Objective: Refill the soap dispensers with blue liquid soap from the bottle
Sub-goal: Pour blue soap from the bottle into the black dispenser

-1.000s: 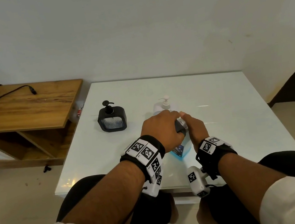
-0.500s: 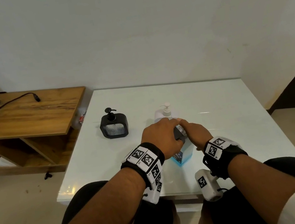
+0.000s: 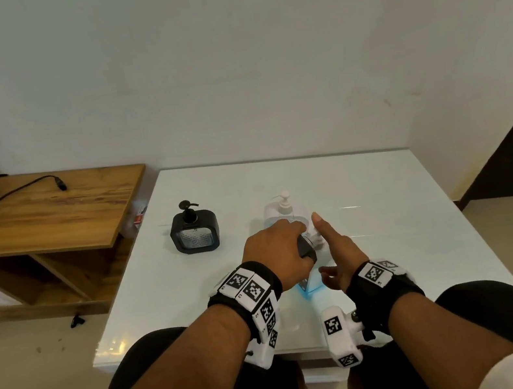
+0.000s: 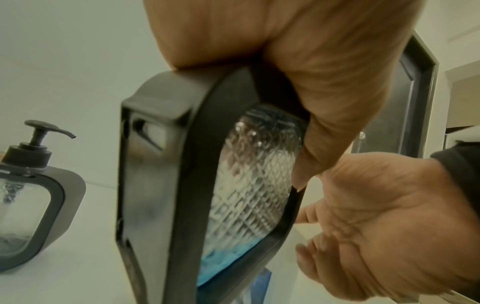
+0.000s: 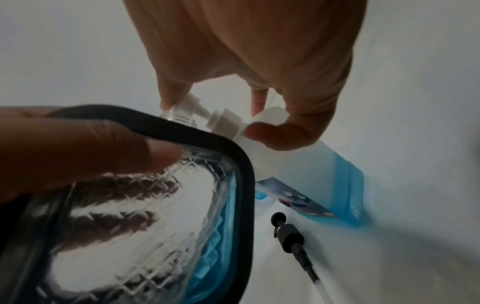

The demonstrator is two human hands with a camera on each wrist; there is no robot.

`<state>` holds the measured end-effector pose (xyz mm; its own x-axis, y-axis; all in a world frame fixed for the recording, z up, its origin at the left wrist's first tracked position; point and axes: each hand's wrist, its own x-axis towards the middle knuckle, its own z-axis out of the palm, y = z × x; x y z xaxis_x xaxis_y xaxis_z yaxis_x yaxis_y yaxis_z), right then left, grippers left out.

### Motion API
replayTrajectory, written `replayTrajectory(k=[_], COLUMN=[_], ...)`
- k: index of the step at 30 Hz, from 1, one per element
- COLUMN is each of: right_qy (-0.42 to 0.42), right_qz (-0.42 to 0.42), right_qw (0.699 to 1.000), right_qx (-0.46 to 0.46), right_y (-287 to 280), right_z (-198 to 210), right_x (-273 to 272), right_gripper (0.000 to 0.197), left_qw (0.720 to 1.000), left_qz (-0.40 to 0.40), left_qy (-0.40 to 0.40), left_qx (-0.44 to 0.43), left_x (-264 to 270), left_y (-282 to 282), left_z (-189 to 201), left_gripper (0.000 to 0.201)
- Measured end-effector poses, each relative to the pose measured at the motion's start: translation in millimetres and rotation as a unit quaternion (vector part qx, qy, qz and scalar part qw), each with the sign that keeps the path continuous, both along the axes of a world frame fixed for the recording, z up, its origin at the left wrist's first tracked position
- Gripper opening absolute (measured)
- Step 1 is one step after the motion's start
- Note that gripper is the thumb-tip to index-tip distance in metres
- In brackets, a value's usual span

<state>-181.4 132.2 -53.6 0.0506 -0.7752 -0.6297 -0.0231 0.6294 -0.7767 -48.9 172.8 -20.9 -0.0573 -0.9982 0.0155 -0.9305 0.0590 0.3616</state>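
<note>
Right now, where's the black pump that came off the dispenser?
The loose black pump lies flat on the white table in the right wrist view, beside the base of the blue soap bottle, just right of the held dispenser.

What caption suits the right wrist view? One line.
Right hand pinches the bottle's white pump beside the dispenser gripped by the left hand; a black pump lies loose.

- White glossy table (image 3: 387,205): carries all items listed below.
- Black-framed soap dispenser (image 3: 194,231): upright, left-centre.
- White pump bottle (image 3: 285,209): upright, centre, far side.
- Loose black pump (image 5: 288,234): lies flat on the surface, tube attached.
</note>
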Motion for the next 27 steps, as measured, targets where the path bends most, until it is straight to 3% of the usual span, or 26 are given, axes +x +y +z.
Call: replayTrajectory(k=[5, 11, 16, 21, 24, 27], right_qy=[0.014, -0.013, 0.011, 0.015, 0.012, -0.009], right_qz=[0.01, 0.067, 0.094, 0.085, 0.081, 0.069], right_qw=[0.998, 0.997, 0.995, 0.996, 0.996, 0.996], right_qx=[-0.067, -0.033, -0.019, 0.017, 0.043, 0.06], right_y=[-3, -4, 0, 0, -5, -7], right_z=[1, 6, 7, 13, 14, 13], right_x=[2, -4, -1, 0, -2, -3], right_gripper=[0.044, 0.043, 0.055, 0.049, 0.056, 0.046], left_qw=[1.0, 1.0, 1.0, 1.0, 1.0, 1.0], left_qz=[0.004, -0.003, -0.002, 0.002, 0.005, 0.009], left_qy=[-0.003, -0.006, -0.006, 0.002, 0.005, 0.003], left_qx=[0.003, 0.008, -0.002, -0.002, -0.004, -0.008], left_x=[1, 1, 2, 3, 2, 0], left_y=[0, 0, 0, 0, -1, -1], left_z=[0, 1, 2, 2, 2, 1], left_gripper=[0.041, 0.045, 0.042, 0.041, 0.04, 0.04])
